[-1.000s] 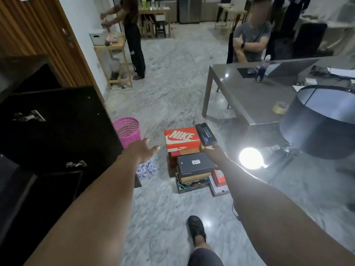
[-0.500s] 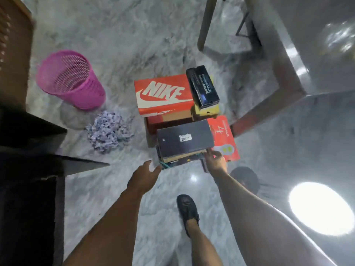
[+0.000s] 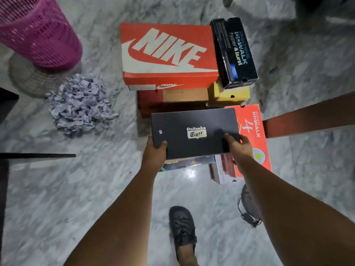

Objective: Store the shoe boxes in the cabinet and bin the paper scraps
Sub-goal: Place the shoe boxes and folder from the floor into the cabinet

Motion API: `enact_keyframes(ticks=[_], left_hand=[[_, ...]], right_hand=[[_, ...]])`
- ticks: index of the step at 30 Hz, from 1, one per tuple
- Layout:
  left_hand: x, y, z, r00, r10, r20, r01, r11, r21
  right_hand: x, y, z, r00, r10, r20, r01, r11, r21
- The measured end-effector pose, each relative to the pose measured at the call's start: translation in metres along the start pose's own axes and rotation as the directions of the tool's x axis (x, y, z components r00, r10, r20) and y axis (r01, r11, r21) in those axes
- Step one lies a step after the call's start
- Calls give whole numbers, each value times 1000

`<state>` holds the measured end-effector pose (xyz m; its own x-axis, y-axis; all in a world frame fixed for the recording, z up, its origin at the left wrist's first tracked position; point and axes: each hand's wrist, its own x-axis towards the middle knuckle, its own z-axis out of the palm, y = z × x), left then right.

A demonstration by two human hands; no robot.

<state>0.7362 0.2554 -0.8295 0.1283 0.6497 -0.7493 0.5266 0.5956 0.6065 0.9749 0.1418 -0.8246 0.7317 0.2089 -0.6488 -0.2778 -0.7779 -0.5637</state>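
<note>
Fingers of the left hand (image 3: 154,154) and the right hand (image 3: 239,148) are clamped on the near corners of the black shoe box (image 3: 194,131), which lies atop the near stack at centre frame. With only corners held, it could be tipped or the lid slid off. Open floor (image 3: 57,198) is left at 8 o'clock; paper scraps (image 3: 80,104) and pink bin (image 3: 38,35) crowd 10 o'clock, the orange box (image 3: 167,52) 12, a table leg (image 3: 307,116) 3.
</note>
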Motion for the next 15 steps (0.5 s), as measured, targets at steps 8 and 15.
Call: enact_keyframes(ticks=[8,15], left_hand=[[-46,-48,-28,992,-40,-117,13,975,-220],[-132,-150,-133,911,-198,-363,60,932,-358]], right_hand=[[-55,28,4,972,-234,-2,226,939,-258],[-192,75,67,916,-331,228,381,895,-232]])
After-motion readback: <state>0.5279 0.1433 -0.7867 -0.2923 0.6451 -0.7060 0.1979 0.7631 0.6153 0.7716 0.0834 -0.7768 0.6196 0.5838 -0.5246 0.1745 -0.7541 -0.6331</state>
